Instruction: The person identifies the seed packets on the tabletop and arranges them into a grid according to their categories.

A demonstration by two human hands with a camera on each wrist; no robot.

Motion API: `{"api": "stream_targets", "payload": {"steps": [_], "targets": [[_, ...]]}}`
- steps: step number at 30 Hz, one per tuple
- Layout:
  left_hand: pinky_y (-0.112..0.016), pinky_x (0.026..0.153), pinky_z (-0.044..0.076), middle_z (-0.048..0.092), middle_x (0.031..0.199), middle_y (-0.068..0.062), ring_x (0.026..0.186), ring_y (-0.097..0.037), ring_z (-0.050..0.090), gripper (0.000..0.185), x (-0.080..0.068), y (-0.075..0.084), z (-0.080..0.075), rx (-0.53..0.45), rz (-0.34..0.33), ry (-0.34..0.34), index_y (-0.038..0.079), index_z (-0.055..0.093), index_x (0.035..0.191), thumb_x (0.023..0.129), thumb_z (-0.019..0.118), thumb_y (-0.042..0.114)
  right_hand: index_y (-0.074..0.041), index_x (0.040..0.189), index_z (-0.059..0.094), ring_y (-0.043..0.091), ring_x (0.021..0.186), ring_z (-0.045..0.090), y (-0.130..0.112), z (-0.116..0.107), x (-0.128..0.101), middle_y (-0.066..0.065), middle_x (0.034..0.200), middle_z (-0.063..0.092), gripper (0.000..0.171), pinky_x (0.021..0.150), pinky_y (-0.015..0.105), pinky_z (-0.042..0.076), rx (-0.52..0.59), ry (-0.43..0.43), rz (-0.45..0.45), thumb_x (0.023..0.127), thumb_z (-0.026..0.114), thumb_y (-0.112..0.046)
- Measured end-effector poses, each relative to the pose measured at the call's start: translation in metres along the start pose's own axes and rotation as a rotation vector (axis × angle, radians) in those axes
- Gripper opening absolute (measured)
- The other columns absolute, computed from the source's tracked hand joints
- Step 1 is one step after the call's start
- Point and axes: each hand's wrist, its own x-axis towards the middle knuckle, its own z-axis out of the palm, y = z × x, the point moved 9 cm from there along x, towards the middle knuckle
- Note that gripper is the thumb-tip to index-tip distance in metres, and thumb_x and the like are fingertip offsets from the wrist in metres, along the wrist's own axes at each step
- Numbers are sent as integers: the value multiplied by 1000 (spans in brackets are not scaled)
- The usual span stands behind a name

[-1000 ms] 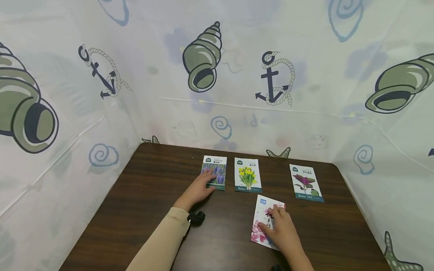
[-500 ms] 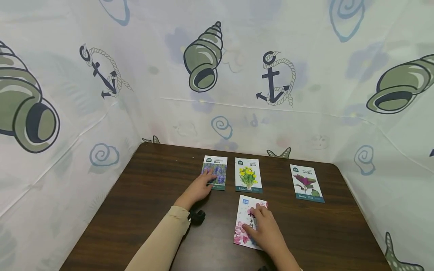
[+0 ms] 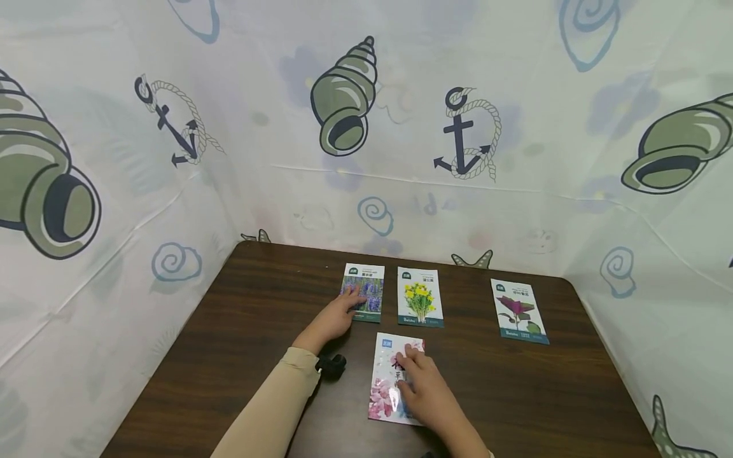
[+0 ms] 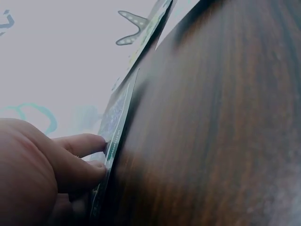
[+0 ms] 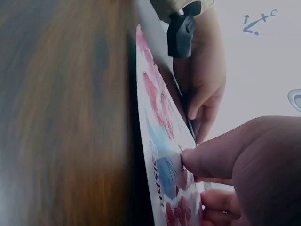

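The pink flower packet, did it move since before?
Yes. The pink flower packet slid left under the right hand, from nearer the red-leaf packet to below the yellow flower packet.

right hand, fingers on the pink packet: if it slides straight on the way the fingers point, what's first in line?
Probably the yellow-flower packet. The right hand lies on the pink-flower packet, fingers pointing away toward the back row, with bare table between the two packets. Exact heading is uncertain.

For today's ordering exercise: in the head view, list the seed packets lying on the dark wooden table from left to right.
Purple-flower seed packet under the left hand → pink-flower seed packet under the right hand → yellow-flower seed packet → packet with a dark red-leaved plant.
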Motion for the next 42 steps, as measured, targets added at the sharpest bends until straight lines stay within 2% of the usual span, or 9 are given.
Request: {"api": "stream_targets", "payload": {"steps": [4, 9, 14, 20, 24, 31, 34, 39, 42], "targets": [[-61, 137, 23, 32, 179, -13, 170, -38, 21, 48, 0, 2, -2, -1, 10, 12, 8, 60, 157, 111, 50, -1, -9, 158, 59, 42, 154, 47, -11, 5, 2, 16, 170, 48, 61, 123, 65, 45, 43, -27, -44, 98, 73, -11], [-59, 138, 21, 32, 179, -10, 170, -36, 20, 55, -2, -3, -3, -33, -18, 15, 9, 60, 157, 109, 41, -7, -12, 162, 54, 42, 158, 41, -21, 17, 7, 14, 175, 40, 67, 125, 68, 41, 89, -112, -56, 97, 68, -9], [-58, 138, 20, 30, 180, -10, 171, -35, 18, 59, -1, -5, -2, -66, -30, 3, 9, 60, 157, 105, 39, -9, -12, 160, 56, 41, 162, 37, -24, 24, 9, 11, 177, 38, 64, 127, 68, 38, 135, -141, -94, 97, 67, -5], [-61, 138, 19, 30, 180, -14, 171, -38, 17, 56, 0, -2, -2, -89, -11, 6, 7, 60, 156, 106, 40, -9, -10, 144, 65, 38, 162, 38, -24, 22, 11, 10, 172, 42, 46, 128, 66, 37, 206, -116, -135, 99, 68, -2], [-59, 139, 18, 28, 181, -10, 171, -34, 14, 56, 0, -4, -1, -85, -31, -9, 9, 59, 158, 108, 40, -7, -13, 150, 67, 33, 152, 48, -23, 19, 10, 10, 161, 49, 50, 124, 63, 44, 213, -83, -154, 101, 72, -6], [-59, 139, 18, 28, 180, -11, 171, -35, 15, 52, 0, -2, -2, -78, -26, -4, 9, 59, 158, 110, 40, -3, -14, 150, 69, 27, 143, 54, -24, 12, 6, 11, 153, 53, 58, 118, 51, 52, 256, -24, -205, 96, 70, 6], [-60, 138, 18, 29, 180, -12, 171, -36, 16, 52, 0, -1, -2, -83, -20, -3, 7, 60, 157, 110, 41, -4, -17, 149, 69, 28, 147, 53, -26, 15, 4, 8, 158, 53, 56, 120, 51, 51, 232, -53, -223, 97, 70, 4], [-60, 138, 17, 29, 180, -11, 171, -35, 15, 52, 0, -3, -1, -84, -29, -14, 7, 59, 158, 110, 40, -3, -19, 137, 70, 35, 158, 45, -28, 20, 3, 7, 168, 51, 39, 125, 64, 43, 210, -87, -244, 100, 77, -9], [-60, 139, 16, 28, 180, -10, 172, -33, 13, 50, 0, -5, 0, -80, -42, -22, 9, 57, 159, 113, 40, 1, -22, 136, 70, 38, 162, 41, -30, 23, 2, 6, 171, 49, 38, 127, 69, 37, 186, -90, -264, 100, 78, -14]]}}
